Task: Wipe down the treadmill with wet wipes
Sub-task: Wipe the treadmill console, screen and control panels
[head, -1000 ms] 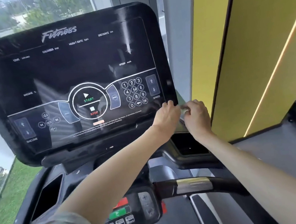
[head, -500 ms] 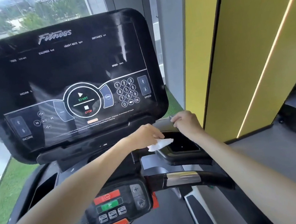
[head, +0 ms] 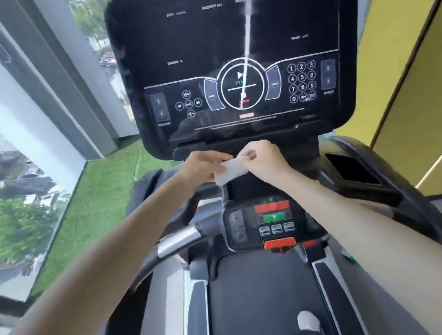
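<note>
The treadmill's black console screen (head: 238,48) faces me, with a small control panel (head: 273,224) of red and green buttons below it. Just under the screen's lower edge, both hands hold one white wet wipe (head: 230,172) stretched between them. My left hand (head: 203,165) grips its left end. My right hand (head: 262,159) pinches its right end with curled fingers. The wipe hangs in the air above the panel, touching no surface that I can see.
A silver and black handlebar (head: 179,242) curves out on the left. A dark side tray (head: 352,172) sits at the right. The running belt (head: 261,300) stretches below, with a white shoe (head: 308,321) on it. A window is left, a yellow wall right.
Both hands moved from the right side tray to the middle below the screen. The wipe, held by my left hand alone before, is now stretched between both. The view swung to face the console.
</note>
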### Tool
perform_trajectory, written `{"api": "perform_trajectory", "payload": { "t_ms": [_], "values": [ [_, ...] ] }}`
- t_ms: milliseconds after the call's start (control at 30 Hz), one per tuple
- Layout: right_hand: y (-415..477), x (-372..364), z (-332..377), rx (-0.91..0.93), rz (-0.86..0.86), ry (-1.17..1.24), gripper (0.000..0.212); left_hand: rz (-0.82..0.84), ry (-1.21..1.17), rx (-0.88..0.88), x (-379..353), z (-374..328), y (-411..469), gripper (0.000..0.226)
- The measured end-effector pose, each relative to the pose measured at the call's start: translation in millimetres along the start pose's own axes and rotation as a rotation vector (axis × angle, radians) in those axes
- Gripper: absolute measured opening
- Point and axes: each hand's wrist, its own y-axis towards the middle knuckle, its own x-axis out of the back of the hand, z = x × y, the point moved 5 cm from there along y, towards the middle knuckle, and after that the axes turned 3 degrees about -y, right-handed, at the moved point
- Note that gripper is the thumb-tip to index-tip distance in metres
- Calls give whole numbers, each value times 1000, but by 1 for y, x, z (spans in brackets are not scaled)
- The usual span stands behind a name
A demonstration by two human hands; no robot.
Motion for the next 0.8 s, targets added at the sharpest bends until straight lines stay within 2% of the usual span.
{"api": "perform_trajectory", "payload": {
  "t_ms": [67,200,333,467,600,700,800],
  "values": [
    [-2,-24,16,1,32,-18,18,-2,-62,18,22,15,-15,31],
    [-8,-55,26,-3,98,-39,16,-64,-23,57,43,45,-25,32],
    [4,-68,12,-50,219,-249,27,-322,285,87,77,72,-13,19],
    [16,-84,-7,-117,367,-384,38,-520,589,79,103,95,7,35],
    [23,-99,-6,-54,498,-516,36,-507,752,-30,88,102,32,44],
    [23,-107,-3,-15,599,-615,34,-393,817,-162,70,114,38,52],
    [25,-111,0,-52,607,-666,20,-362,845,-302,64,126,35,50]
  ]
}}
